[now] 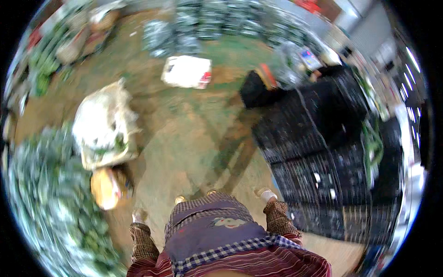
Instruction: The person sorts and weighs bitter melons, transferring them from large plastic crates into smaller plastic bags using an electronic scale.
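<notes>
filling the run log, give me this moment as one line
hands: neither in view; left: pale crate, green pile; ahead: flat white item on floor; right: black crates

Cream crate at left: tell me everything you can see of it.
The crate looks like plastic, with a bare rim at its near end. Crumpled whitish sheeting covers much of it; green leaves show near that end. It stands on the floor, green bundles to its left, a round tan-topped object below it in view. Blur hides whether either touches it.

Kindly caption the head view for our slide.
Purple, check-trimmed apron between heaped greens and black crates, wearer's hands unseen.
</notes>
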`<action>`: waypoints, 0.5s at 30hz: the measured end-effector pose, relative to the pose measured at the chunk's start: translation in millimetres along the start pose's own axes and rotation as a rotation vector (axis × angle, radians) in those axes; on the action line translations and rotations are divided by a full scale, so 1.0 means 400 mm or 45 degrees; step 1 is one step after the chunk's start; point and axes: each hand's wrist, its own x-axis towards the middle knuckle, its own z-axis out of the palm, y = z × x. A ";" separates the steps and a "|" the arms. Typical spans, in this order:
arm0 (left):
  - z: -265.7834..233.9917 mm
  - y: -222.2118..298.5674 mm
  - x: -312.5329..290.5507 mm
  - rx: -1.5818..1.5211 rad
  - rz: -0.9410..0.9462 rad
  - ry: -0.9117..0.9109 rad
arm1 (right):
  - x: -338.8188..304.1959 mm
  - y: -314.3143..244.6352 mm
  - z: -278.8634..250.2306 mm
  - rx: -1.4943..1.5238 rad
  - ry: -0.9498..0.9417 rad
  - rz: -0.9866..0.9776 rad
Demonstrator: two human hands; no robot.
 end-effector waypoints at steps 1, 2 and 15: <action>0.033 0.077 -0.006 0.011 -0.030 -0.051 | -0.016 0.002 -0.014 -0.057 0.017 -0.034; 0.063 0.123 -0.021 0.154 0.034 -0.110 | -0.031 0.009 -0.025 -0.186 0.042 -0.129; -0.121 -0.189 -0.167 -0.456 -0.194 0.667 | 0.068 -0.397 0.037 0.641 -0.382 0.162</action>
